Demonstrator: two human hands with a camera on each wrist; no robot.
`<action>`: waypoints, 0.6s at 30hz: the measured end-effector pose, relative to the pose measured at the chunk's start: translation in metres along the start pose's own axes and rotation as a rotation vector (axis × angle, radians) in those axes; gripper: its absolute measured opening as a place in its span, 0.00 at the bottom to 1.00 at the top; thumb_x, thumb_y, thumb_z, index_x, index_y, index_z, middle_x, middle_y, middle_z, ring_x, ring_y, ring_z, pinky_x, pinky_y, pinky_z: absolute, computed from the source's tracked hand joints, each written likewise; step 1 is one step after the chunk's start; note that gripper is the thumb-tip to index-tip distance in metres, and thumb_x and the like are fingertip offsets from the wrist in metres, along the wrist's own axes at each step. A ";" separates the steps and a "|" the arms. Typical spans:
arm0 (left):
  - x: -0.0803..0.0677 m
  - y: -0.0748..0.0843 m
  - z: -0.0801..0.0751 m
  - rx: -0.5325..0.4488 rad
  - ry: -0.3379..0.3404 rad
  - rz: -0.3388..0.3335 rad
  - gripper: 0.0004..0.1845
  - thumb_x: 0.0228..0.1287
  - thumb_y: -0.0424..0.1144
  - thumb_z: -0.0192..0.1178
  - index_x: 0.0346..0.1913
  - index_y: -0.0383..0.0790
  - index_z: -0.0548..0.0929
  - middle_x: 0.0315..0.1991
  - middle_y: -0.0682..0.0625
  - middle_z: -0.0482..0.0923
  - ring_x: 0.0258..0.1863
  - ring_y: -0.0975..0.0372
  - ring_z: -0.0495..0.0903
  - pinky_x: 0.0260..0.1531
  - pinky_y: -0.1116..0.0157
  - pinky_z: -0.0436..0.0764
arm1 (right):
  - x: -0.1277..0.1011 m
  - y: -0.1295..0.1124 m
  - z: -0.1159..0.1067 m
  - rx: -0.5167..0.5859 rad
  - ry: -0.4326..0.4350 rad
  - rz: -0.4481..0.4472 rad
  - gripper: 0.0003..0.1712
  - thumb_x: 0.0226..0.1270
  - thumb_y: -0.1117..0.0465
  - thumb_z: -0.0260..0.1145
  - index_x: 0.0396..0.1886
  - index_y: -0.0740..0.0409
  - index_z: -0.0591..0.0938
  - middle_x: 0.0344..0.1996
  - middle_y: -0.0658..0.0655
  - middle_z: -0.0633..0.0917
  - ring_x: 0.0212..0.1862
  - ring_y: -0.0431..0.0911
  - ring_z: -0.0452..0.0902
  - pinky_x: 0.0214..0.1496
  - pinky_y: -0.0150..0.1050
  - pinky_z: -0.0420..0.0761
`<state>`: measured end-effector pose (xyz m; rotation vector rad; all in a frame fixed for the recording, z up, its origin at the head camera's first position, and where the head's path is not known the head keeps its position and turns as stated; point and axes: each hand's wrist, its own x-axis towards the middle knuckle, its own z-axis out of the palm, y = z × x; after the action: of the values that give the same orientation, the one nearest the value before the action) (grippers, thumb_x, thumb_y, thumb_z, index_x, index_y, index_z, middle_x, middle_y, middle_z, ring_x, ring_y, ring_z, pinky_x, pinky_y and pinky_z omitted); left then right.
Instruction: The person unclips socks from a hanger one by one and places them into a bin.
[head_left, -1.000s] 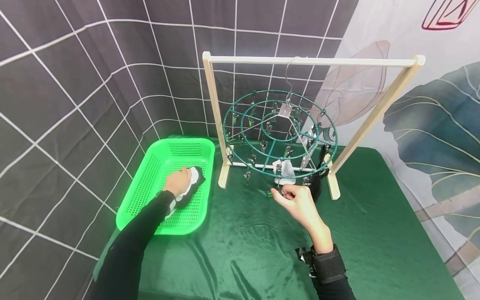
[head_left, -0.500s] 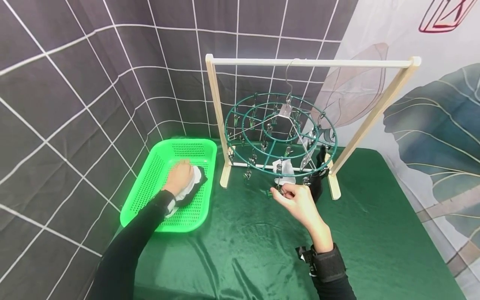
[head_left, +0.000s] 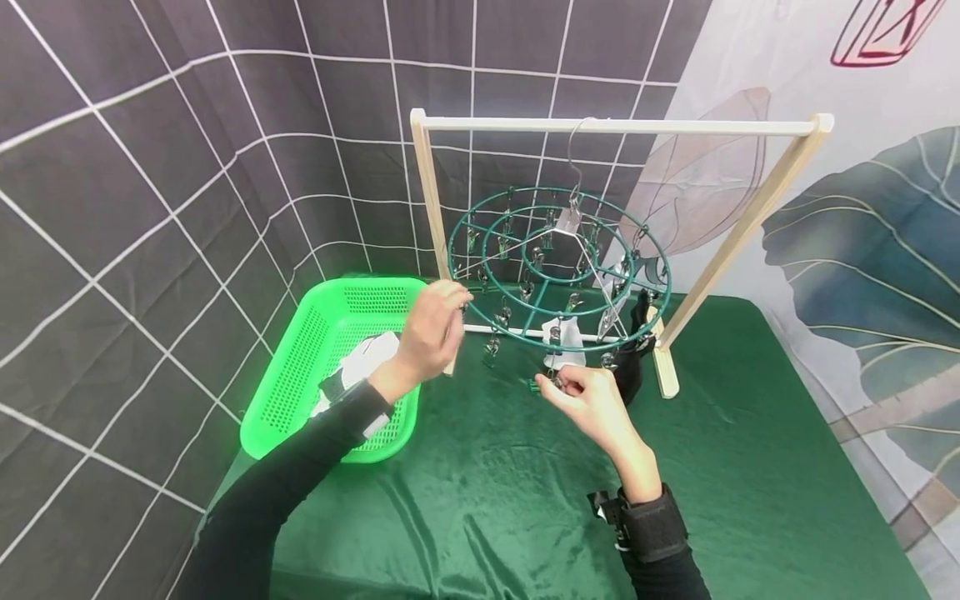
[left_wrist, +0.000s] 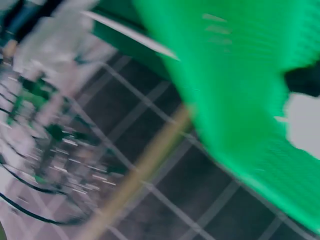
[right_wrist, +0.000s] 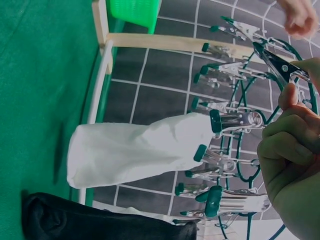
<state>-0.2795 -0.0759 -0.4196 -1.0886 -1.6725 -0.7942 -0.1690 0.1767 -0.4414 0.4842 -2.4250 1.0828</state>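
My right hand [head_left: 596, 404] pinches a metal clip [right_wrist: 281, 65] with green tips, at the near edge of the round green hanger [head_left: 540, 320]. My left hand [head_left: 431, 332] is in the air between the green basket [head_left: 258, 425] and the hanger, fingers loosely bent, with nothing visible in them. In the right wrist view that left hand [right_wrist: 299, 19] appears at the top right corner. A white sock [right_wrist: 140, 150] hangs from a clip, with a black sock [right_wrist: 100, 220] beside it. White and black cloth pieces [head_left: 367, 354] lie in the basket.
A wooden stand [head_left: 765, 212] with a white top bar [head_left: 637, 127] carries the hanger. Several other clips [right_wrist: 225, 70] dangle around its rings. Green cloth [head_left: 480, 475] covers the table, and a grey gridded curtain [head_left: 247, 192] stands behind and to the left.
My left hand has let go of the cloth in the basket, risen, and moved right toward the hanger. The right hand keeps its pinch on the clip and has barely moved.
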 end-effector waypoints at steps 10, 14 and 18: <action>0.015 0.046 0.023 -0.010 -0.221 -0.073 0.09 0.67 0.33 0.52 0.40 0.32 0.82 0.33 0.45 0.83 0.37 0.54 0.79 0.47 0.57 0.78 | 0.004 -0.006 0.007 0.000 -0.002 -0.054 0.31 0.61 0.59 0.74 0.11 0.52 0.61 0.14 0.39 0.55 0.18 0.30 0.47 0.24 0.27 0.54; 0.015 0.052 0.029 -0.015 -0.252 -0.163 0.07 0.68 0.34 0.55 0.38 0.35 0.82 0.31 0.46 0.82 0.33 0.55 0.77 0.43 0.58 0.76 | 0.006 -0.008 0.008 0.029 -0.039 -0.043 0.31 0.61 0.57 0.75 0.12 0.51 0.62 0.14 0.41 0.57 0.17 0.31 0.50 0.23 0.28 0.56; 0.015 0.050 0.033 -0.018 -0.242 -0.258 0.06 0.69 0.34 0.55 0.37 0.36 0.80 0.29 0.47 0.78 0.32 0.55 0.73 0.41 0.56 0.72 | 0.006 -0.010 0.006 0.069 -0.080 -0.030 0.24 0.59 0.56 0.77 0.14 0.50 0.70 0.14 0.42 0.61 0.18 0.32 0.53 0.23 0.29 0.59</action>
<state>-0.2478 -0.0229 -0.4151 -1.0253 -2.0436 -0.8678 -0.1705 0.1649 -0.4358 0.5959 -2.4472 1.1578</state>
